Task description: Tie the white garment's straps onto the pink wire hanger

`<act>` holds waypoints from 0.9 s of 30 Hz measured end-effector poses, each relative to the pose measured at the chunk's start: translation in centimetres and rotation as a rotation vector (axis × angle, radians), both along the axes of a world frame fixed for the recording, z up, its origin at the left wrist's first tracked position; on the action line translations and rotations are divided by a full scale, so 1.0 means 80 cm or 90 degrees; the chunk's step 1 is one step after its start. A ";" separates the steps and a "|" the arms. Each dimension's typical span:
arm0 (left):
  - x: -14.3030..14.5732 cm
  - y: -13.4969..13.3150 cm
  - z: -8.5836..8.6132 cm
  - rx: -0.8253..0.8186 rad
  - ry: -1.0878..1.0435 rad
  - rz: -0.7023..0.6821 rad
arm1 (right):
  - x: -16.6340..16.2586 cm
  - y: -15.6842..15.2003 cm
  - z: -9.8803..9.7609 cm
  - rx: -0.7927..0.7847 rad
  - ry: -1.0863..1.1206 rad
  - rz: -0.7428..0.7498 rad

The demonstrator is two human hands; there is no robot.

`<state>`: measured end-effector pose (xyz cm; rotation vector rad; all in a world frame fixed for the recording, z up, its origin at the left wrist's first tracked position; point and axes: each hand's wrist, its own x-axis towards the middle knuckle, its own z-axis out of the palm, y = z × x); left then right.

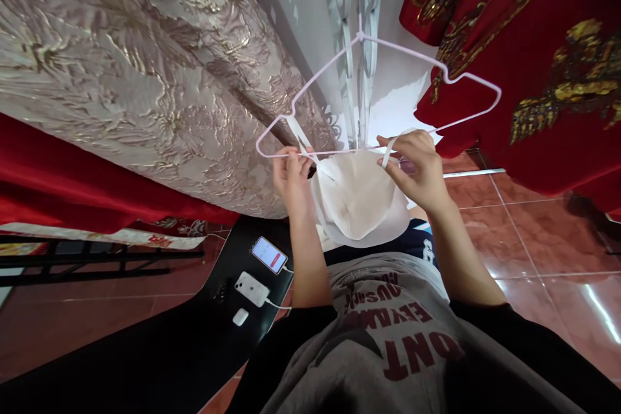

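Observation:
A pale pink clothes hanger [359, 36] hangs upright by its hook in front of me. My left hand [293, 174] is closed at the left part of its bottom bar, fingertips at the bar and close to a white strap [297, 131] that loops over the hanger's left notch. Below the bar is a sheer, off-white garment [361, 197], its lower part near my lap. My right hand [418, 160] pinches a second white strap [387, 156] between thumb and fingers, just right of the garment. The hanger's right notch bears no strap.
Pale pink brocade fabric [194, 77] hangs at the left, and red garments with gold embroidery [548, 65] at the right. A white metal rack [344, 45] stands behind the hanger. Two phones, one white [252, 289], and a white case [240, 317] lie on a black surface [213, 343].

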<state>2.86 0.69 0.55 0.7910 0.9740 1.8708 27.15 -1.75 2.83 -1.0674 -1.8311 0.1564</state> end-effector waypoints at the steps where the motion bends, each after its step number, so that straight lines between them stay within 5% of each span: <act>1: 0.008 -0.004 -0.003 0.004 0.005 -0.004 | -0.001 -0.001 -0.002 0.011 0.006 0.008; 3: 0.016 -0.008 -0.005 0.009 0.028 -0.009 | 0.003 -0.001 -0.007 0.038 0.036 -0.021; 9: 0.000 -0.004 0.005 0.051 0.080 0.054 | 0.071 0.028 -0.013 0.230 0.330 -0.316; 15: 0.006 0.000 0.001 0.032 0.067 0.064 | 0.098 0.041 0.052 0.033 0.253 -0.208; 19: 0.012 0.005 -0.005 0.021 0.031 0.031 | 0.085 0.033 0.090 0.041 0.145 -0.220; 24: 0.015 0.004 -0.006 -0.006 0.043 0.046 | 0.054 0.023 0.083 0.268 0.151 -0.192; 27: 0.018 0.001 -0.009 0.025 0.039 0.028 | 0.029 0.021 0.056 0.216 0.141 -0.111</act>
